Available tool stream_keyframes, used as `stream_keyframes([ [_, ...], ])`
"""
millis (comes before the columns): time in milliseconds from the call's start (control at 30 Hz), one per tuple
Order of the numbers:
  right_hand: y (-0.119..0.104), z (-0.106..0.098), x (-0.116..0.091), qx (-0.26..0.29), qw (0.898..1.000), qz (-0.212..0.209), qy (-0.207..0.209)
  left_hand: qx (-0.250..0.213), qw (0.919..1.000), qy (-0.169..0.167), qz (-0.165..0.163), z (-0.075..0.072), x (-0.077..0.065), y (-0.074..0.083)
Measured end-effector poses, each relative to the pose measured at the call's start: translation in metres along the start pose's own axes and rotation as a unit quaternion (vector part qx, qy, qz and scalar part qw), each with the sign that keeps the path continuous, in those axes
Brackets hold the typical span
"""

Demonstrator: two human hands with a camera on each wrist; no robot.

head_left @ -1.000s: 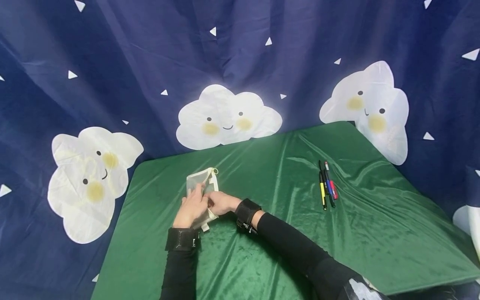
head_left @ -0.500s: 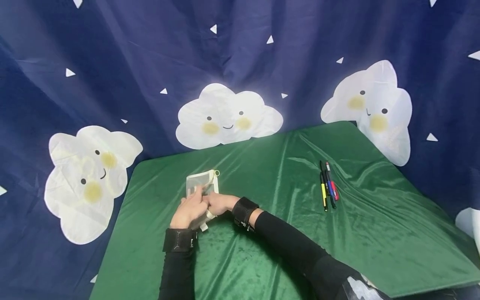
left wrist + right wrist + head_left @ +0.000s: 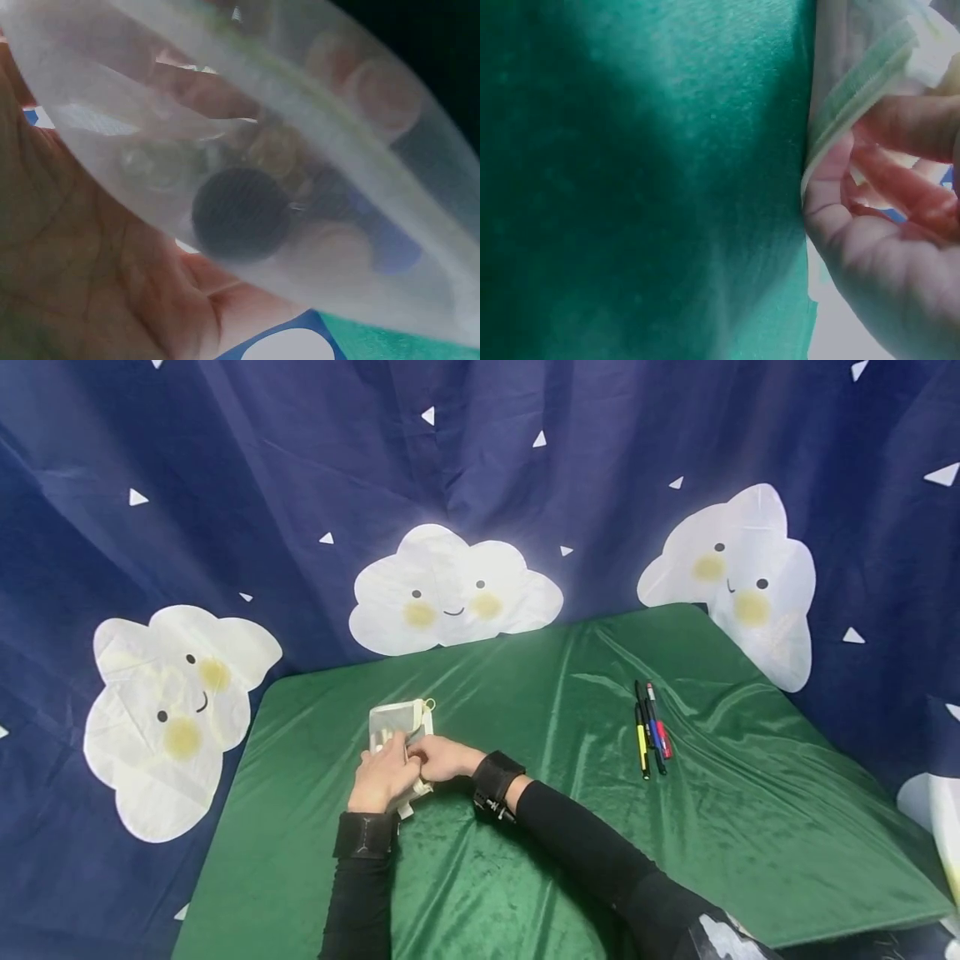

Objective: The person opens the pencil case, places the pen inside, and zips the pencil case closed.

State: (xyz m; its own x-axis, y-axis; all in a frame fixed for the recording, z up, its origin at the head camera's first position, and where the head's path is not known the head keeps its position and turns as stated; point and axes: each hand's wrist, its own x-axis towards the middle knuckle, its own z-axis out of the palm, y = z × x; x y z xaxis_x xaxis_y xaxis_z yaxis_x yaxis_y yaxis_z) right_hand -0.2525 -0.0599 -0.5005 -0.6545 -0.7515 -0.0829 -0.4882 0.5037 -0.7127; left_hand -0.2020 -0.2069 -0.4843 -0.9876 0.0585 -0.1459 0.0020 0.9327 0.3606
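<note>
A translucent white zip pencil pouch [image 3: 392,717] lies on the green cloth at left of centre, a ring pull at its top right corner. My left hand [image 3: 381,777] grips its left side from above. At the zip opening, my right hand [image 3: 444,758] pinches the edge with curled fingers; the right wrist view shows the zip edge [image 3: 859,94] between thumb and fingers. Through the mesh in the left wrist view show a dark round end [image 3: 241,214], a blue piece [image 3: 394,246] and pale round shapes. The fingertips are partly hidden inside or behind the pouch.
Several pens [image 3: 651,735], black, yellow, blue and red, lie bunched on the right part of the green cloth [image 3: 525,710]. A dark blue curtain [image 3: 480,460] with white clouds hangs behind the table's far edge.
Both hands stay on the pouch and shift only slightly. My right hand's fingers move a little at the opening, and pale stick-like shapes show more plainly through the upper mesh.
</note>
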Motion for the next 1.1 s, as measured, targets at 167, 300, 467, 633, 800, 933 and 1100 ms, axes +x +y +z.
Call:
stream_keyframes([
  [167, -0.005, -0.005, -0.006, 0.028, 0.999, 0.01, 0.044, 0.002, 1.0, 0.008, 0.002, 0.0, -0.003, -0.003],
  [300, -0.008, -0.012, -0.011, 0.045, 0.995, 0.024, 0.08, -0.001, 0.9999, 0.015, 0.003, 0.0, -0.004, -0.005],
  [467, -0.011, -0.022, -0.017, 0.026, 0.99, 0.02, 0.134, 0.001, 0.9998, 0.02, 0.006, 0.001, -0.004, -0.004],
  [633, -0.011, -0.034, -0.029, 0.003, 0.983, 0.018, 0.181, 0.007, 0.9998, 0.021, 0.003, 0.002, -0.004, -0.004],
  [800, -0.008, -0.049, -0.043, -0.049, 0.971, 0.014, 0.233, 0.011, 0.9995, 0.028, -0.001, 0.004, -0.004, -0.004],
  [933, -0.002, -0.06, -0.056, -0.099, 0.956, 0.013, 0.275, 0.012, 0.9994, 0.031, -0.002, 0.004, -0.005, -0.004],
  [1100, 0.014, -0.071, -0.079, -0.147, 0.936, 0.02, 0.32, 0.01, 0.9994, 0.032, -0.005, 0.005, -0.005, -0.003],
])
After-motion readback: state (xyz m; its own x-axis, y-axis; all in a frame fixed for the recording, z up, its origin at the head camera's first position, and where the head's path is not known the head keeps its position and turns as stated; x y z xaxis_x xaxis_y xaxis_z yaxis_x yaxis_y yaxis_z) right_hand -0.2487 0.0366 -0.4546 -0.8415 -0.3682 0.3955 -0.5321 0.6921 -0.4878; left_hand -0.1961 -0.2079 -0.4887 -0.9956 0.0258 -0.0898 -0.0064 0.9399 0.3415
